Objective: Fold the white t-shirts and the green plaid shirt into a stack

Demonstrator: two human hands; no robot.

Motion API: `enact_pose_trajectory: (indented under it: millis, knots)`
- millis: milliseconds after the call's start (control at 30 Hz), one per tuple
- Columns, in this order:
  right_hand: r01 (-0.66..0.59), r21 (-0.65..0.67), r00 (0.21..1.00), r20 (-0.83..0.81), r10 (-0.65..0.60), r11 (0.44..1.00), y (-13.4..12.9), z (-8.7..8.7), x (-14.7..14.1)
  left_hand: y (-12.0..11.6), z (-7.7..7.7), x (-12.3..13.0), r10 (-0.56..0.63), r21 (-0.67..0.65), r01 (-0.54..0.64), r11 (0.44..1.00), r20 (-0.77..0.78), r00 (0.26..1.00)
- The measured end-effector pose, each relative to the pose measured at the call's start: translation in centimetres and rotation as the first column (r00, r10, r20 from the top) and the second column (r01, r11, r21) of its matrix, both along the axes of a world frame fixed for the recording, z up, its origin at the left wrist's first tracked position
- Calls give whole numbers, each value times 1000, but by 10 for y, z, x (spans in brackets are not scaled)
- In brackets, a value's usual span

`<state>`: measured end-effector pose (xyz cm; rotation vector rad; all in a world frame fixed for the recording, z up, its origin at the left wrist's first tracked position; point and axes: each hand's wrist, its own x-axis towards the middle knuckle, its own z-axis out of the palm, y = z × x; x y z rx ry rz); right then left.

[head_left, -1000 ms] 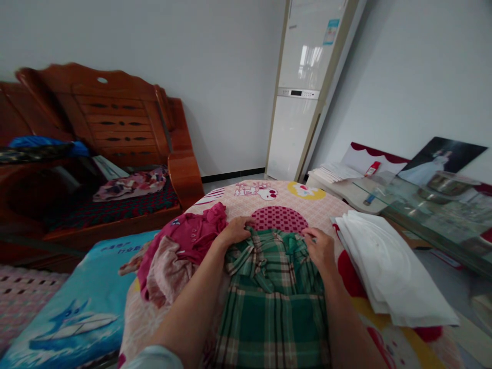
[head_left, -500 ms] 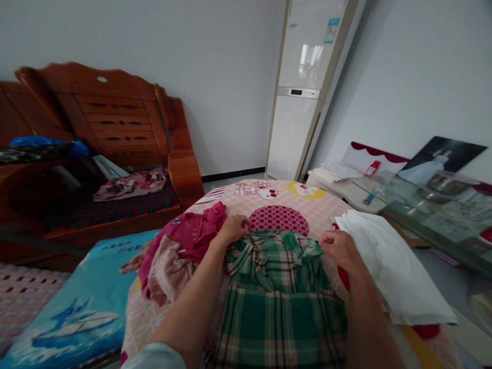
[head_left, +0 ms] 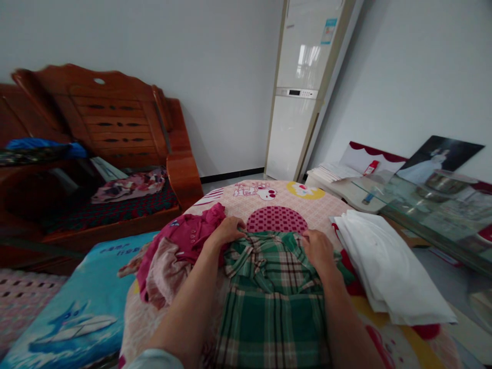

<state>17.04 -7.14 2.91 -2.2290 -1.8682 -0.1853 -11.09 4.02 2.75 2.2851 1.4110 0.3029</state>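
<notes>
A green plaid shirt (head_left: 274, 318) lies spread in front of me, with white, brown and dark stripes. My left hand (head_left: 229, 230) is closed on its far left edge, thumb and fingers pinched together. At the far right of the same edge, my right hand (head_left: 318, 250) pinches the cloth, and part of the shirt pokes out beyond my wrist. A crumpled magenta garment (head_left: 188, 238) rests left of my left hand, with a pale pink cloth (head_left: 167, 271) over its near side.
Everything lies on a round surface with a patterned pink cover (head_left: 292, 192). Folded white fabric (head_left: 388, 266) sits at the right, beside a glass shelf (head_left: 434, 220). A wooden bench (head_left: 115, 118) and a blue printed cushion (head_left: 84, 302) are left. A tall white air conditioner (head_left: 294, 128) stands behind.
My right hand has moved left along the shirt's far edge, closer to my left hand. Some green cloth now shows right of my right wrist. My left hand stays nearly in place.
</notes>
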Motion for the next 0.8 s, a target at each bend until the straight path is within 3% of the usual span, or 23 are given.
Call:
enact_pose_trajectory:
  millis: [100,233,433,533,633,733,800]
  knots:
    - [14,-42,996,91,-10,999,1,-7,-13,0,2,-5,6,-9,-7,1000,-32,999]
    - [27,9,994,104,-27,1000,-4,2,-11,-4,11,-9,45,-9,-46,999,-88,995]
    - [130,150,966,-243,-91,980,-2,6,-3,-6,22,-7,187,92,-179,979,-88,978]
    - [179,242,847,-531,-24,954,2,1,2,-4,24,-4,311,163,-317,934,59,949]
    - [264,256,624,-781,37,930,5,-4,6,-4,25,1,386,21,-411,911,303,871]
    - [326,275,454,-885,105,904,7,-8,10,-7,27,6,410,-210,-356,911,553,725]
    - [332,329,450,-879,159,884,8,-8,13,-9,28,9,412,-290,-292,911,660,629]
